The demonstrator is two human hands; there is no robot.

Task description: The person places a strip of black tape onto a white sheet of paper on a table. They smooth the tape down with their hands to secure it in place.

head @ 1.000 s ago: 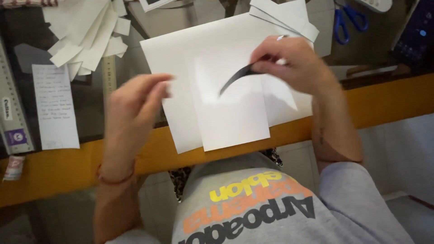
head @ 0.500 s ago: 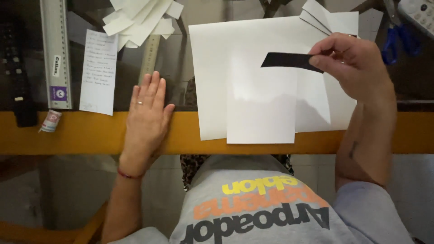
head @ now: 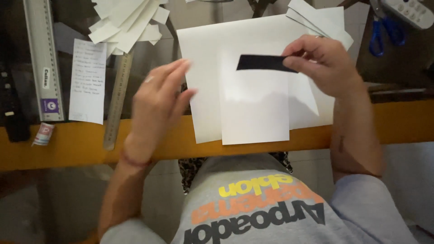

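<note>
My right hand (head: 323, 63) pinches a thin black strip (head: 262, 63) by its right end and holds it level above a stack of white paper sheets (head: 253, 113). The sheets lie on the glass table and overhang its yellow front edge (head: 81, 144). My left hand (head: 156, 101) hovers in motion blur just left of the sheets, fingers together and extended, holding nothing.
A short metal ruler (head: 116, 101) and a handwritten note (head: 88, 81) lie left of my left hand. Farther left is a long grey ruler (head: 43, 58). Cut white paper scraps (head: 126, 22) pile at the back. Blue-handled scissors (head: 384, 31) and a remote (head: 409, 11) sit at the back right.
My left hand has lifted off the table edge and moved right toward the white sheets. My right hand keeps hold of the black strip, now held flat.
</note>
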